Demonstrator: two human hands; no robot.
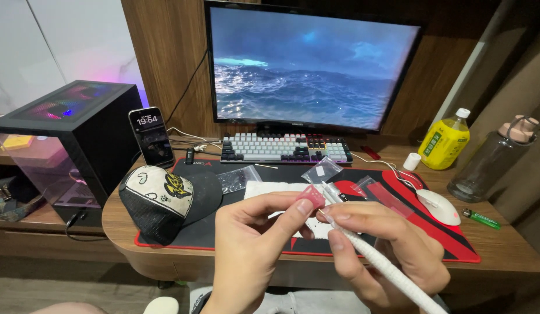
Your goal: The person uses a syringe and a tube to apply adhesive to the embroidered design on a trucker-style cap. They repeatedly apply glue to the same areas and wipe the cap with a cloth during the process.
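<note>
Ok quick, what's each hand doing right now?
Left hand: closed, pinching a small pink piece.
Right hand: closed around a white braided cable.

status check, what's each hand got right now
Left hand pinching small pink piece. Right hand gripping white braided cable, tip at the pink piece. Nothing between the hands; cap off to the side on desk mat.

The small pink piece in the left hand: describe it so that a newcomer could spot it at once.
Start at the monitor and come straight down past the keyboard to the two hands. The left hand pinches a small pink piece at its fingertips, against the right hand's white braided cable; it alone is pink.
</note>
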